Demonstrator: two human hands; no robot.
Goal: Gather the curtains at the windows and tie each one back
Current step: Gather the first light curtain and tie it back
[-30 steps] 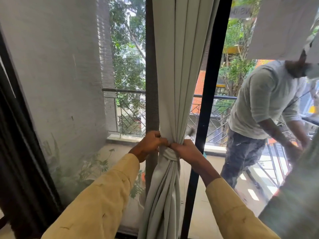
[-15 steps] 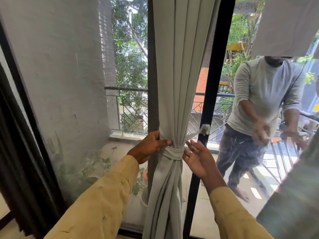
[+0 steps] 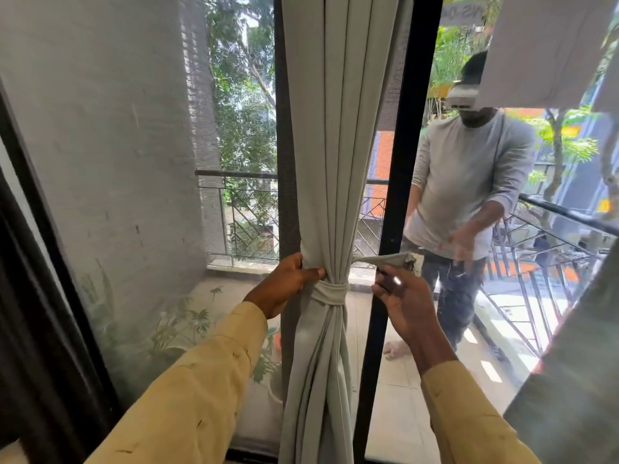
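Note:
A pale grey-green curtain (image 3: pixel 338 135) hangs gathered in front of the window, cinched at waist height by a tie-back band (image 3: pixel 330 294) of the same cloth. My left hand (image 3: pixel 288 283) grips the gathered folds just above the band on the left. The band's loose end (image 3: pixel 385 259) sticks out to the right, level and taut. My right hand (image 3: pixel 402 296) is just below that end, its thumb and fingertips at it; whether they pinch it I cannot tell.
A black window post (image 3: pixel 398 195) stands right behind the curtain. A dark curtain (image 3: pixel 30 329) hangs at the far left. Another pale curtain (image 3: pixel 576 380) fills the lower right. Outside the glass a person (image 3: pixel 469 182) stands on a balcony with a railing (image 3: pixel 241 216).
My right hand came off the knot and moved right and up. The band's loose end now stretches further right. My left hand stays on the folds.

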